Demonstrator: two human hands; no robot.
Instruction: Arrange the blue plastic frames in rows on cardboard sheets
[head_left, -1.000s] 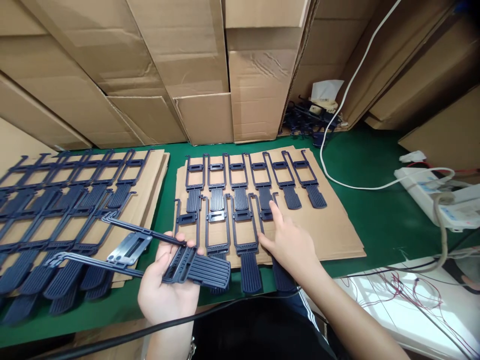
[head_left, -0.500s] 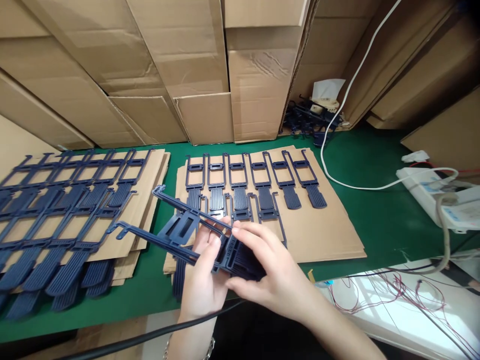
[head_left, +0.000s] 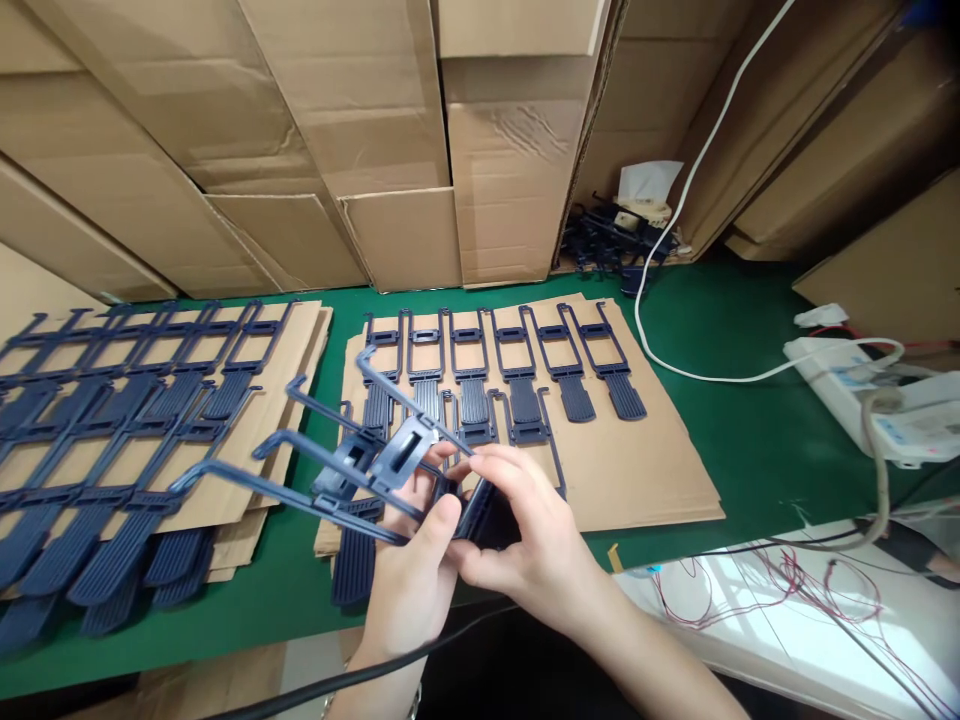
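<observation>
Two dark blue plastic frames, each with long hooked arms and a crossbar, are between my hands, spread apart at the hooked ends. The lower frame (head_left: pixel 345 478) lies in my left hand (head_left: pixel 416 585), whose thumb is pressed over its side. My right hand (head_left: pixel 536 535) is closed around the near end of the upper frame (head_left: pixel 405 455), which tilts up. The ends of both frames are largely hidden by my fingers. Behind them, rows of like frames (head_left: pixel 514 345) with ribbed paddles lie on a cardboard sheet (head_left: pixel 645 480).
More of these frames (head_left: pixel 127 550) overlap on cardboard (head_left: pixel 289 360) at the left. Cardboard boxes (head_left: pixel 397 240) line the back of the green table (head_left: pixel 705 420). At the right are a white power strip (head_left: pixel 847 390) and a white cable (head_left: pixel 701 370). A black cable (head_left: pixel 420 652) crosses my left forearm.
The frames lay closely together before; now the upper one has swung up and away from the lower, so two sets of hooked arms show. The view has shifted slightly.
</observation>
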